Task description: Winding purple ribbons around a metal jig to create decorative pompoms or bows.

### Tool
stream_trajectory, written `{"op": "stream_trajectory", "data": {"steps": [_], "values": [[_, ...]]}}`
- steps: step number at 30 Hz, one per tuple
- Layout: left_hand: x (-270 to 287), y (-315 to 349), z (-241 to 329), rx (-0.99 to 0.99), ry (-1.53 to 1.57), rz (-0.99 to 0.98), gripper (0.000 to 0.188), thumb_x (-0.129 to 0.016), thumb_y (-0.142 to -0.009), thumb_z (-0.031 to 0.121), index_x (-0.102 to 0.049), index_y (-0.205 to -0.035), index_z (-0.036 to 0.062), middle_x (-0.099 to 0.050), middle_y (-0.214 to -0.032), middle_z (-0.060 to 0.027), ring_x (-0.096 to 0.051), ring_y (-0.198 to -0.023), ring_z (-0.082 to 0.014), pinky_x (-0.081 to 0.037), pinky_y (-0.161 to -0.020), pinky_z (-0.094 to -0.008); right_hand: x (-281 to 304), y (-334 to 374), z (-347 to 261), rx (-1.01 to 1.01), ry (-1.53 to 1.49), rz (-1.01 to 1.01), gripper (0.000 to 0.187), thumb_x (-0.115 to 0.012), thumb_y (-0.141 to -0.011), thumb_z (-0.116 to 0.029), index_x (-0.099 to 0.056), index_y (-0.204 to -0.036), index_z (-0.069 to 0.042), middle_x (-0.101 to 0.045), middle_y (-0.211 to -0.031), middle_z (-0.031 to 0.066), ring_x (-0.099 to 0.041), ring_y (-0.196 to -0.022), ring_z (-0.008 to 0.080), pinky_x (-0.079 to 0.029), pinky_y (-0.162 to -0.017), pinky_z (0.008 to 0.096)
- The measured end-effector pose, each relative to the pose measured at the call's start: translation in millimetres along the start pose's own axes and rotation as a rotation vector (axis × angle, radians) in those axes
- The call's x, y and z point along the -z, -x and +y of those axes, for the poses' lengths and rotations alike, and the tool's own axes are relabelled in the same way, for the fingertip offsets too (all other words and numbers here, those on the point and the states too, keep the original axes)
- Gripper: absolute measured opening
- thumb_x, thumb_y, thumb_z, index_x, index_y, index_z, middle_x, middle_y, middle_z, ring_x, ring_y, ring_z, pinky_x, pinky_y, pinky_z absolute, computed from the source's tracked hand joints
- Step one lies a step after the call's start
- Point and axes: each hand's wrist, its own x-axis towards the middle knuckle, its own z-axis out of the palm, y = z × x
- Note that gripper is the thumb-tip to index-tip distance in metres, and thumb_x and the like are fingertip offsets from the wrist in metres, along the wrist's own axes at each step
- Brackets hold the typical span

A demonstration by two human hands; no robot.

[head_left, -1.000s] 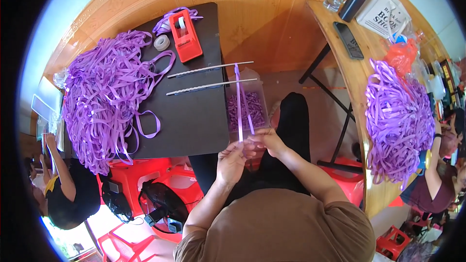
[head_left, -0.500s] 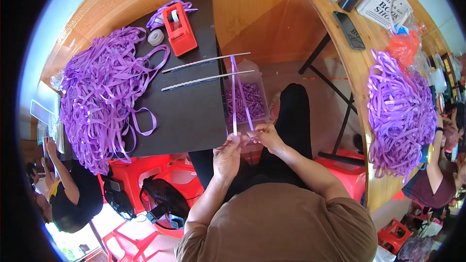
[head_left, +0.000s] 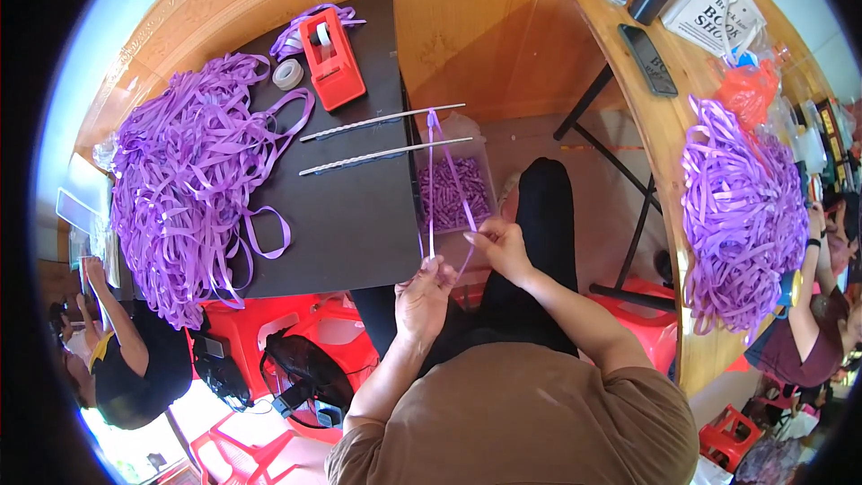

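Observation:
A narrow purple ribbon (head_left: 432,207) hangs in two strands from near the tips of two thin metal rods, the far rod (head_left: 377,119) and the near rod (head_left: 377,158), which jut past the dark table's right edge. My left hand (head_left: 422,301) is closed, pinching the left strand between thumb and fingers. To its right, my right hand (head_left: 505,251) has its fingertips closed on the other strand, which curves on down toward the left hand. Beneath the ribbon stands a translucent box (head_left: 486,149) with many small purple ribbon pieces (head_left: 456,187).
A large heap of purple ribbon (head_left: 189,180) covers the left of the dark table (head_left: 332,233), near a red tape dispenser (head_left: 334,63) and tape roll (head_left: 287,74). On the wooden table (head_left: 709,355) lie another ribbon heap (head_left: 741,216) and a phone (head_left: 647,59). Other people sit at both sides.
My right hand has moved slightly right and up, away from the left hand. The right strand now bows outward, with a loose curve below the fingers. My left hand has stayed nearly in place.

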Motion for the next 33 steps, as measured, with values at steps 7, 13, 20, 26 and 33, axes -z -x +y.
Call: {"op": "stream_trajectory", "data": {"steps": [7, 13, 20, 26, 33], "values": [[-3, -9, -8, 0.023, -0.17, -0.091, 0.018, -0.057, -0.088, 0.002, -0.064, -0.105, 0.0019, -0.066, -0.098, -0.012, -0.061, -0.097, -0.022, -0.044, -0.089, -0.0351, 6, 27, 13, -0.133, -0.041, -0.12, 0.012, -0.068, -0.079, -0.008, -0.063, -0.073, 0.002, -0.057, -0.06, 0.0037, -0.048, -0.054, 0.008, -0.037, -0.049, 0.0259], [15, -17, -21, 0.046, -0.474, -0.015, 0.022, -0.057, -0.086, -0.004, -0.064, -0.107, -0.001, -0.066, -0.099, -0.0097, -0.063, -0.088, -0.0171, -0.049, -0.08, -0.0278, 0, 48, 32, -0.325, -0.194, -0.284, 0.008, -0.062, -0.08, -0.005, -0.063, -0.073, 0.0, -0.058, -0.063, 0.0004, -0.05, -0.057, 0.0067, -0.039, -0.051, 0.0234], [54, -24, -23, -0.044, -1.128, -0.163, 0.02, -0.068, -0.08, 0.001, -0.065, -0.1, -0.0013, -0.064, -0.087, -0.0043, -0.059, -0.073, -0.009, -0.048, -0.066, -0.0217, 1, 45, 11, -0.557, -0.443, -0.41, 0.008, -0.062, -0.081, -0.004, -0.062, -0.074, -0.001, -0.061, -0.064, 0.0024, -0.055, -0.056, 0.0076, -0.041, -0.05, 0.0202], [39, -28, -17, -0.285, -1.359, -0.287, 0.015, -0.073, -0.075, 0.002, -0.065, -0.088, -0.0009, -0.059, -0.077, -0.0029, -0.055, -0.063, -0.0078, -0.044, -0.056, -0.0227, 3, 42, 12, -0.671, -0.456, -0.439, 0.006, -0.062, -0.08, -0.004, -0.063, -0.074, -0.003, -0.062, -0.065, 0.0031, -0.056, -0.053, 0.0081, -0.04, -0.048, 0.018], [34, -25, -8, -0.079, -1.254, -0.284, 0.015, -0.075, -0.074, 0.007, -0.067, -0.085, 0.0011, -0.057, -0.076, -0.002, -0.054, -0.062, -0.0073, -0.043, -0.057, -0.0219, 3, 38, 1, -0.725, -0.374, -0.443, 0.004, -0.063, -0.078, -0.006, -0.062, -0.073, -0.005, -0.062, -0.065, 0.0029, -0.056, -0.054, 0.0079, -0.04, -0.047, 0.0183]]}}
